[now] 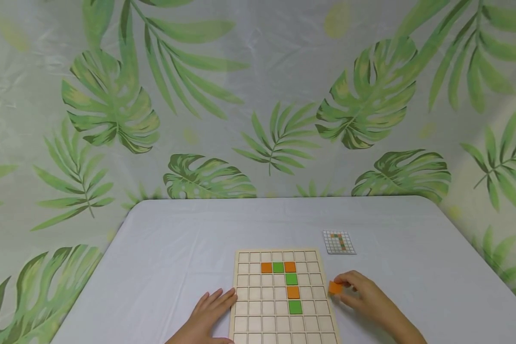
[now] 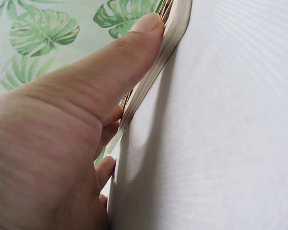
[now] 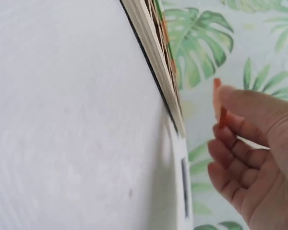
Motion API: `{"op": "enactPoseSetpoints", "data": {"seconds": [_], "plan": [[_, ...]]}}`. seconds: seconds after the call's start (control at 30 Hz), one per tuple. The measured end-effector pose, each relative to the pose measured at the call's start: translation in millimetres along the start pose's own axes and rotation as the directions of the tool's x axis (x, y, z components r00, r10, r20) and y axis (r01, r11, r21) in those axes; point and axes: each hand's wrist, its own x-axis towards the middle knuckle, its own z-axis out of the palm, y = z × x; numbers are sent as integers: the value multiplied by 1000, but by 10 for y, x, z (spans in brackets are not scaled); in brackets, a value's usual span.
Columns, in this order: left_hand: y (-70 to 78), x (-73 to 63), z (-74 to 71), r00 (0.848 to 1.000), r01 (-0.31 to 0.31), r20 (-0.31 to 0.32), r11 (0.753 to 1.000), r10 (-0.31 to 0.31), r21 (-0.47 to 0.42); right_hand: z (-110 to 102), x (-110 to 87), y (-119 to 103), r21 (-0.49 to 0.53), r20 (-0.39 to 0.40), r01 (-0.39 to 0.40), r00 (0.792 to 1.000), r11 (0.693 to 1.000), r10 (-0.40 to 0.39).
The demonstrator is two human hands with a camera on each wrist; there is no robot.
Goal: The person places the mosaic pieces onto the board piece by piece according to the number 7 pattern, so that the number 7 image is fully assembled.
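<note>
A wooden grid board point(image 1: 255, 324) lies on the table, with orange and green square tiles set in some cells. Three tiles run along its second row, orange, green point(image 1: 278, 267), orange, and more step down from the right one to a green tile point(image 1: 295, 307). My left hand point(image 1: 207, 319) rests at the board's left edge, fingers extended; in the left wrist view the thumb point(image 2: 129, 52) touches the board's side. Between thumb and fingertips my right hand point(image 1: 364, 295) pinches an orange square tile point(image 1: 335, 287), just right of the board and above the tabletop.
A small pattern card point(image 1: 339, 242) lies behind the board to the right, printed with a grid and orange and green squares. White cloth covers the table point(image 1: 163, 248). A leaf-patterned curtain point(image 1: 284, 71) hangs behind the table's far edge.
</note>
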Motion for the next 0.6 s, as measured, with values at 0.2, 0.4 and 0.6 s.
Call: {"op": "enactPoseSetpoints", "data": {"seconds": [0.2, 0.4, 0.6], "plan": [[0, 5, 1, 1000, -8, -9, 1000, 8, 16, 33, 6, -288, 58, -36, 169, 985, 984, -167], [-11, 0, 12, 999, -32, -37, 998, 34, 54, 165, -18, -482, 133, 77, 226, 968, 965, -237], [-19, -2, 19, 997, -50, -53, 996, 54, 77, 363, -45, -521, 203, 141, 257, 947, 945, -288]]}}
